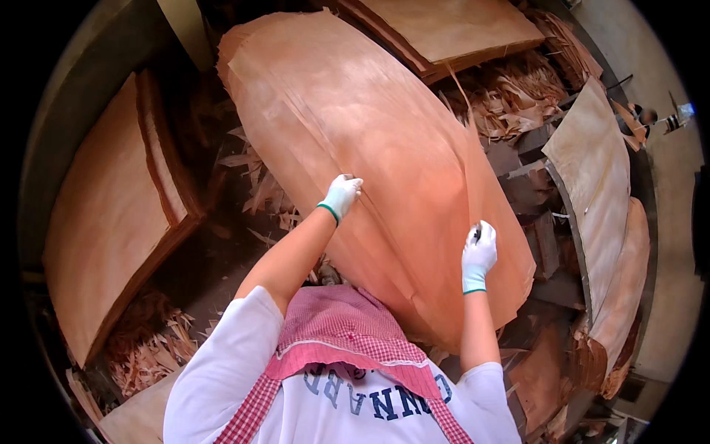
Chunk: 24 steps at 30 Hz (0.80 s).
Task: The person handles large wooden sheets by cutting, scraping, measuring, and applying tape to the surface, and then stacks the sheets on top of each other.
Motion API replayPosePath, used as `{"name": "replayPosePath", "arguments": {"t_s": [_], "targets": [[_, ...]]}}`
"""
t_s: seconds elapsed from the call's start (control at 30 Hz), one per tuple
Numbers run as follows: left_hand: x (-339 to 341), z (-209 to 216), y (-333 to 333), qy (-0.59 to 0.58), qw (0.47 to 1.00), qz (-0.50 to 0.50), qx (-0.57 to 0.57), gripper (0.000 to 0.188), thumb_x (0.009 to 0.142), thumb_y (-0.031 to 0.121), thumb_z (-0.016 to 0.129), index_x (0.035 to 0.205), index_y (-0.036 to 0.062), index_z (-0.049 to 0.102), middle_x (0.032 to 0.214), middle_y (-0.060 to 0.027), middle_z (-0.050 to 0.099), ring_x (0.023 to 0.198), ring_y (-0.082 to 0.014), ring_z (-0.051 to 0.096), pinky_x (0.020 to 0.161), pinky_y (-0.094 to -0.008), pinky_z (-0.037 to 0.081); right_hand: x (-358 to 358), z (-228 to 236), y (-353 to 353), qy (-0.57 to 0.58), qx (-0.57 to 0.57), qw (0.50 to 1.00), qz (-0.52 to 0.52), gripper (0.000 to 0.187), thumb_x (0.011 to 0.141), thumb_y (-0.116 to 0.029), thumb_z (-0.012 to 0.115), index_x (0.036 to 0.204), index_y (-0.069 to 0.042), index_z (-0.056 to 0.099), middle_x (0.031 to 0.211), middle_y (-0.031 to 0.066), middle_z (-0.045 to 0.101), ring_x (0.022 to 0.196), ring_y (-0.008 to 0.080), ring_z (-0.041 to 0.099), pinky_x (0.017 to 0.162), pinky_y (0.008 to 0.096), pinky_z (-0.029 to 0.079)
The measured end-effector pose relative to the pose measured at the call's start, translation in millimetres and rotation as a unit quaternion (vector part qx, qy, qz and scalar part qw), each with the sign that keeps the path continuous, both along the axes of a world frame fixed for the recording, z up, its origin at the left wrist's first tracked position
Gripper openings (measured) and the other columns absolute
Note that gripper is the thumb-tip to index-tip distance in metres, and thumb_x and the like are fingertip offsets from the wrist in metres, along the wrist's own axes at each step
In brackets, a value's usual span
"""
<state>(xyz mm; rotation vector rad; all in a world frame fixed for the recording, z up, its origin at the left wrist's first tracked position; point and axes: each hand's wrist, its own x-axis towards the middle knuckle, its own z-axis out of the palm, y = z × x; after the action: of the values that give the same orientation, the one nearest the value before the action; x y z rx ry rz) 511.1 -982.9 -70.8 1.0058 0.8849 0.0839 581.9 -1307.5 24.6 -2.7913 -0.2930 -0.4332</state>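
A large, thin sheet of reddish wood veneer [399,148] lies in front of me, with long folds and overlapping edges running down it. My left hand [344,194], in a white glove with a green cuff, is closed on a raised fold near the sheet's middle. At the sheet's right side my right hand [479,251], gloved the same way, is closed around a small dark object [478,235]; only its end shows, so its kind is unclear. A narrow veneer strip [473,166] rises along the right edge and runs down to that hand.
A thick stack of veneer [111,214] stands at the left, and another stack [451,26] at the far side. Pale curved sheets [595,200] lean at the right. Veneer scraps [518,96] are heaped between stacks, with more scraps [151,340] at lower left.
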Motion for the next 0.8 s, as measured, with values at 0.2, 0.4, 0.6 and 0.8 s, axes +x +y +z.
{"name": "replayPosePath", "arguments": {"t_s": [0.2, 0.4, 0.6, 0.8], "targets": [[18.5, -11.8, 1.0, 0.03, 0.998, 0.04, -0.033, 0.018, 0.09, 0.013, 0.066, 0.102, 0.001, 0.059, 0.085, -0.0039, 0.063, 0.071, -0.0115, 0.059, 0.064, -0.0258, 0.053, 15.4, 10.3, -16.8, -0.013, 0.001, 0.998, -0.066, 0.026, 0.093, -0.026, 0.058, 0.112, -0.009, 0.061, 0.113, 0.0104, 0.063, 0.095, 0.0324, 0.065, 0.078, 0.0439, 0.052], [21.4, -7.9, 10.4, -0.03, 0.992, 0.112, -0.054, 0.031, 0.091, 0.028, 0.068, 0.106, 0.0041, 0.056, 0.089, -0.0035, 0.062, 0.074, -0.014, 0.06, 0.068, -0.0281, 0.051, 23.8, 17.2, -22.2, -0.02, 0.001, 0.995, -0.096, 0.026, 0.093, -0.027, 0.057, 0.112, -0.009, 0.061, 0.114, 0.0104, 0.063, 0.096, 0.0326, 0.064, 0.079, 0.0436, 0.052], [39.6, 31.1, 31.3, -0.016, 0.994, -0.042, 0.097, 0.028, 0.089, 0.03, 0.07, 0.083, 0.0067, 0.057, 0.074, -0.0008, 0.054, 0.066, -0.0098, 0.051, 0.056, -0.0267, 0.046, 36.7, 42.4, -37.9, -0.072, -0.022, 0.993, -0.09, 0.025, 0.093, -0.024, 0.059, 0.112, -0.009, 0.061, 0.115, 0.0099, 0.063, 0.098, 0.032, 0.064, 0.08, 0.0429, 0.051], [-16.4, 111.6, 110.8, -0.138, 0.94, 0.107, 0.292, 0.032, 0.097, 0.022, 0.057, 0.116, -0.0026, 0.064, 0.103, -0.0074, 0.065, 0.094, -0.0154, 0.058, 0.085, -0.0302, 0.047, 16.8, 72.3, -12.7, -0.128, -0.081, 0.988, 0.012, 0.035, 0.078, -0.01, 0.069, 0.111, -0.016, 0.062, 0.116, 0.0056, 0.063, 0.098, 0.0288, 0.064, 0.079, 0.0404, 0.053]]}}
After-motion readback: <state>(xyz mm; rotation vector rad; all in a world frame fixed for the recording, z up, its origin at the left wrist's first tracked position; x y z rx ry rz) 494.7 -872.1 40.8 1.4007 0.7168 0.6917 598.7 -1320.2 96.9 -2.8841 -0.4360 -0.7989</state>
